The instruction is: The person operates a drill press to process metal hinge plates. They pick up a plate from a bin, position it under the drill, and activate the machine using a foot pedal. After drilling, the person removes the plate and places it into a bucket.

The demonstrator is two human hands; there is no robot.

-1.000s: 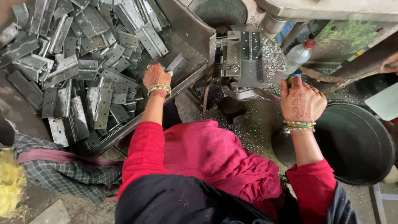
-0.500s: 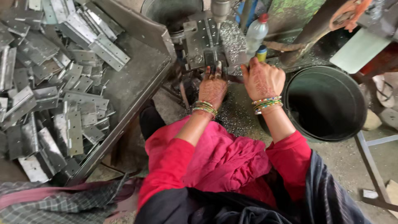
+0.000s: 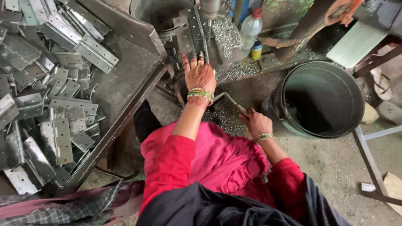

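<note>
Left of the dark bucket (image 3: 320, 98), a tray (image 3: 125, 83) holds metal hinges (image 3: 63, 134).

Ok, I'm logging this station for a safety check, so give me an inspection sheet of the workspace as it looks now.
Surface: sloped metal tray, grey and worn; concrete floor strewn with metal shavings.
Job's things: machine fixture under the left hand; bent metal lever gripped by the right hand.
Clutter: heap of metal hinges on the tray; pile of shavings; plastic bottle; small yellow container.
Hands: left lies flat on the fixture, fingers spread; right closed round the lever.
Cables: nothing seen.
Surroundings: large dark bucket at right; checked cloth; metal frame.
</note>
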